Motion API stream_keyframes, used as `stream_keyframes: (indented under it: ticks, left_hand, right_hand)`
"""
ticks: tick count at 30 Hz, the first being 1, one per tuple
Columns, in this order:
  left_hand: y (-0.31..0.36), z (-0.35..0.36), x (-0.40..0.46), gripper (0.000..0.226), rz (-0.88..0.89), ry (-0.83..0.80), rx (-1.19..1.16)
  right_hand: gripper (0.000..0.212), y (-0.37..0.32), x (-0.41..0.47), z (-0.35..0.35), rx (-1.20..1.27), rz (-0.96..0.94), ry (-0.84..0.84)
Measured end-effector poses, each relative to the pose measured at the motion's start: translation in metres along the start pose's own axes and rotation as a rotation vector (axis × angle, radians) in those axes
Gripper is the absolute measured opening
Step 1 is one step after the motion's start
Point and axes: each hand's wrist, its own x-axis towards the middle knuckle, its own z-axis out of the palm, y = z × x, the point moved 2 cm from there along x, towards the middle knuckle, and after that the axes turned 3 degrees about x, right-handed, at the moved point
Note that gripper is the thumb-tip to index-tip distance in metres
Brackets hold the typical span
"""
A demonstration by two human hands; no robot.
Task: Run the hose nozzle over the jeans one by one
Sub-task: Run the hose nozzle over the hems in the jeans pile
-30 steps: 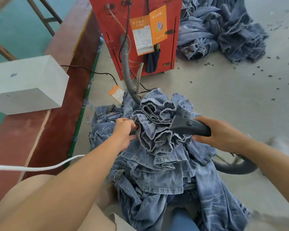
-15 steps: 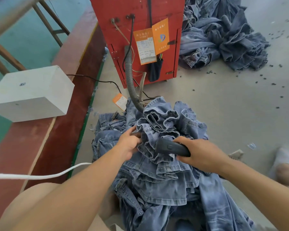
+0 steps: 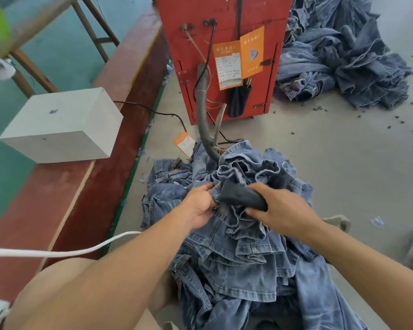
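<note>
Right hand [image 3: 280,208] grips hose nozzle [image 3: 242,197], tip pointing to 10 o'clock against jeans [image 3: 239,246]; left hand [image 3: 199,206] pinches bunched denim beside it.

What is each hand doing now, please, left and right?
Left hand: closed, gripping a fold of the jeans beside the nozzle.
Right hand: closed, holding the dark hose nozzle against the jeans.
</note>
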Motion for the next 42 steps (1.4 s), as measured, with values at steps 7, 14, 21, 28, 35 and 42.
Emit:
stream_keyframes:
  ticks: [7, 14, 21, 28, 35, 42]
  left_hand:
    - [0.004, 0.0, 0.002, 0.071, -0.021, -0.055, -0.004]
    - [0.011, -0.002, -0.004, 0.04, -0.047, -0.003, -0.065]
    - [0.011, 0.002, -0.01, 0.057, -0.007, -0.174, -0.012]
    - [0.003, 0.018, -0.011, 0.039, 0.055, -0.082, 0.446]
    - [0.018, 0.029, 0.0, 0.036, 0.614, 0.064, 0.662]
    - [0.033, 0.036, 0.009, 0.043, 0.793, -0.043, 0.946]
  right_hand:
    - [0.033, 0.021, 0.001, -0.031, 0.211, 0.195, 0.284]
    - [0.029, 0.031, -0.032, -0.071, 0.397, 0.145, 0.417]
    - [0.036, 0.034, -0.034, -0.048, 0.208, 0.179, 0.16]
    - [0.033, 0.008, 0.007, -0.041, 0.211, 0.141, 0.359]
    - [0.028, 0.043, -0.021, -0.06, 0.212, 0.222, 0.331]
    - [0.028, 0.049, -0.035, -0.062, 0.249, 0.199, 0.298]
